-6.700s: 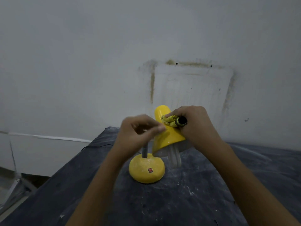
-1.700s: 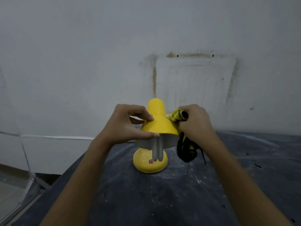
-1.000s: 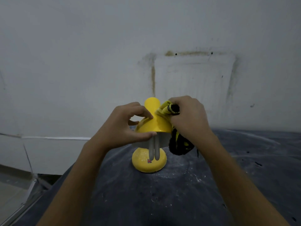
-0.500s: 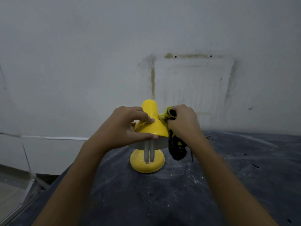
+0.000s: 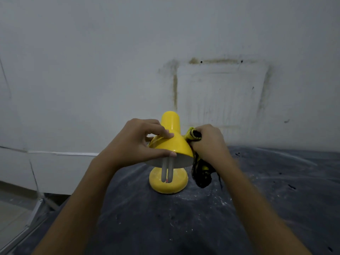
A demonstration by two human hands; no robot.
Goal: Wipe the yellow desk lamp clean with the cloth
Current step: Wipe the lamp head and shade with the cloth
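Note:
The yellow desk lamp [image 5: 174,142] stands on a dark covered table, its round base [image 5: 168,183] under the tilted shade, with a white tube bulb [image 5: 167,170] hanging from the shade's mouth. My left hand [image 5: 139,142] grips the left side and rim of the shade. My right hand [image 5: 209,142] holds a bunched yellow and black cloth [image 5: 201,172] against the shade's right side; the cloth's loose end dangles down beside the base. The lamp's neck is hidden behind the shade.
The dark table cover [image 5: 184,227] is dusty with white specks. A white wall [image 5: 110,61] with a brown-stained square outline [image 5: 220,85] stands right behind the lamp. The table's left edge drops to a pale floor [image 5: 12,214].
My right hand with the cloth has slid from the top of the shade down to its right side. The left hand has kept its hold on the shade.

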